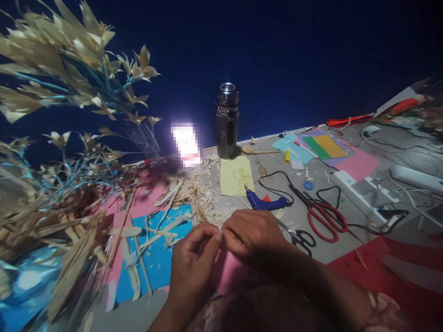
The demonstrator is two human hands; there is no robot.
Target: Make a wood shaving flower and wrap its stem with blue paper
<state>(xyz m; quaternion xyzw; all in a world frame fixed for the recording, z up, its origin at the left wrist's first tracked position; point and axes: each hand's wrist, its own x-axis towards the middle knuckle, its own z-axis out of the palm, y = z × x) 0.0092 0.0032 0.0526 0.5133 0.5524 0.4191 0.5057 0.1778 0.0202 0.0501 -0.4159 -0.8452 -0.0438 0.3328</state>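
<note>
Low in the middle of the head view, my left hand (197, 258) and my right hand (254, 233) meet at the fingertips. Both are closed in a pinch, and whatever they hold is too small or hidden to name. Just beyond my right hand lies a blue glue gun (265, 202), its tip by a yellow-green sheet (237, 175). Black-handled scissors (302, 240) and larger red-handled scissors (327, 221) rest to the right. Left of my left hand, a blue sheet (159, 258) bears strips of dried husk.
A dark flask (227, 124) stands at the back, right of a bright pixelated patch (188, 143). Dried-leaf flowers on blue stems (104, 78) rise at the left. A white power strip (362, 196), cables and red sheets (398, 258) lie at the right.
</note>
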